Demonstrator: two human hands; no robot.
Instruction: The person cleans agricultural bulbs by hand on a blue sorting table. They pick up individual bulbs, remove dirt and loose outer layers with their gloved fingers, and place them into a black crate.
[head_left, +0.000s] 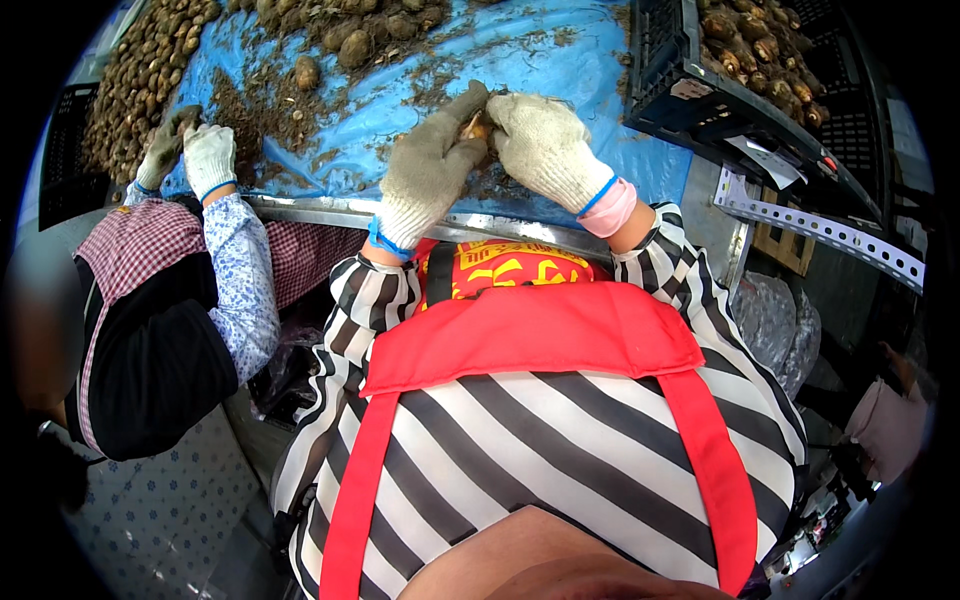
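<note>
Over the near edge of a soil-strewn blue sheet [560, 75], both my gloved hands come together. My left hand [425, 165], in a dirt-greyed knit glove, is closed round a small brown taro corm [477, 130] with an orange-tan patch showing. Right beside the corm, my right hand [545, 150] has its fingers curled in a pinch. Whatever lies inside that pinch is hidden by the glove. Dark soil and root scraps lie below the fingers.
A black plastic crate [700, 110] of taro corms [755, 45] stands at the far right, beside a perforated white metal rail [820, 230]. More corms [350, 30] lie at the far side, with a large heap [145, 85] at far left. A co-worker's gloved hands [190, 155] work there.
</note>
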